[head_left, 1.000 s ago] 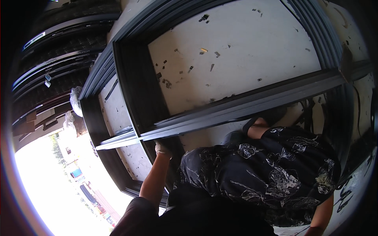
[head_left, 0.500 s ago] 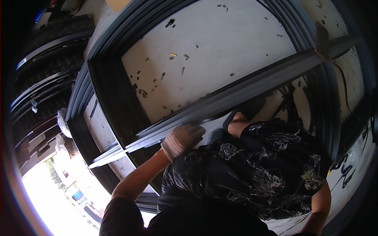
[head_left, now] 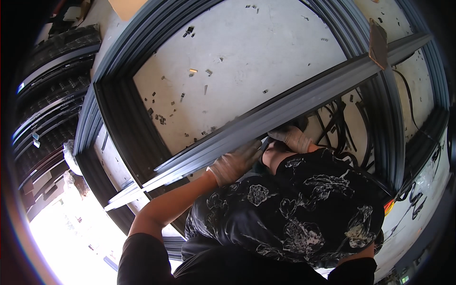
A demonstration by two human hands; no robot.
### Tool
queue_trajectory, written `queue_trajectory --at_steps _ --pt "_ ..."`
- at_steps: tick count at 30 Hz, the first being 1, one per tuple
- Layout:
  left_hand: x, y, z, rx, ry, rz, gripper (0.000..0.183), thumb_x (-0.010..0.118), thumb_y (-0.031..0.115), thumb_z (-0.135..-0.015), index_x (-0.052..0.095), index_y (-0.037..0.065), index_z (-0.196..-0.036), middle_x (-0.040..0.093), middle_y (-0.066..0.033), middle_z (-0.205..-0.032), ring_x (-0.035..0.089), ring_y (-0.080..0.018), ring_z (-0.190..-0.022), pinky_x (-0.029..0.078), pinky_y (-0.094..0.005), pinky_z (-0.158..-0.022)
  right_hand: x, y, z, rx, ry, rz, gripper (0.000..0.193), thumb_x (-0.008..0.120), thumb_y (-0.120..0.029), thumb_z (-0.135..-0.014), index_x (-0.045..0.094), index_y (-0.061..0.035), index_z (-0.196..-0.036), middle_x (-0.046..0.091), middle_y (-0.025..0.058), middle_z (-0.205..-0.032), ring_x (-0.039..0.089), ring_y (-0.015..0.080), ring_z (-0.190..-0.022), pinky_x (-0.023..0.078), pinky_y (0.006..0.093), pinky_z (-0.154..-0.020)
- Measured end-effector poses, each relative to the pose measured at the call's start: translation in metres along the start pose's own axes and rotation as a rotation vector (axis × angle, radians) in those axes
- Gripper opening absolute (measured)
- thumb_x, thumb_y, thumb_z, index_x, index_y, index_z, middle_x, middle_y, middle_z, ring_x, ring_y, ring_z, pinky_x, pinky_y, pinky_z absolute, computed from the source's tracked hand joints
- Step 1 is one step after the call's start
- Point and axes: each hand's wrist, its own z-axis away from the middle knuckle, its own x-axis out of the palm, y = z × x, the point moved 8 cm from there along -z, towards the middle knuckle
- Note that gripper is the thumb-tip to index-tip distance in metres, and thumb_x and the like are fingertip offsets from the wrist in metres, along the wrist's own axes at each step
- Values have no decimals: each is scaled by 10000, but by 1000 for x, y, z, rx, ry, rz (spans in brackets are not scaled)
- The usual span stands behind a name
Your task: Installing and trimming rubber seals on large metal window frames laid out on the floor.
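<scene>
A long dark grey metal profile (head_left: 304, 103) crosses the stacked frames at a slant. My left hand (head_left: 236, 165), in a light glove, is at its near edge, fingers bent and slightly blurred; what they pinch is too small to make out. Close by on the right, my gloved right hand (head_left: 293, 138) reaches around my bent leg (head_left: 275, 156) to the same edge. Its fingers curl toward the left hand, and their tips are partly hidden, so anything in them cannot be named. A dark shoe lies partly behind the hands.
Stacked dark frames (head_left: 121, 116) surround a pale floor (head_left: 237, 61) strewn with small metal bits. A flat brown piece (head_left: 378, 43) rests against the profile's far right part. Black cables or strips (head_left: 339, 124) lie beyond my knee. More profiles (head_left: 57, 97) are stacked at left.
My right hand has come into view beside my leg. My left hand has moved rightward along the profile, toward it. The whole view has shifted a little to the left.
</scene>
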Motion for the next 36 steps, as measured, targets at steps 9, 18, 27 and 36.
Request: queue_trajectory --at_steps 9,18,27,36 --pt "20 3 -19 -30 43 161 481 487 128 -836 423 21 -1300 321 -215 -1419 346 -332 -1310 316 -445 -1056 -2 -17 3 485 -138 -739 527 661 -440 -790 590 -57 -1145 594 137 -1151 518 248 -1098 412 311 -926" --pt "-3 1 -9 -38 80 193 443 481 118 -825 456 21 -1257 427 -203 -1338 414 -323 -1263 357 -439 -1025 -14 -29 -8 267 -11 -688 487 670 -433 -770 622 -63 -1083 638 109 -1052 565 216 -1003 436 308 -889" --pt "12 -1 12 -44 66 49 422 500 119 -814 473 -12 -1215 439 -224 -1321 453 -319 -1228 372 -445 -1002 -13 -38 -7 387 -117 -584 389 705 -301 -751 627 -57 -1044 666 65 -947 602 166 -904 473 285 -819" --pt "8 10 -2 -29 126 -6 424 520 123 -792 489 4 -1198 449 -230 -1307 485 -331 -1187 374 -455 -993 26 -17 -9 -672 229 249 316 619 -220 -816 594 -142 -1121 613 53 -1089 548 240 -1056 433 296 -902"
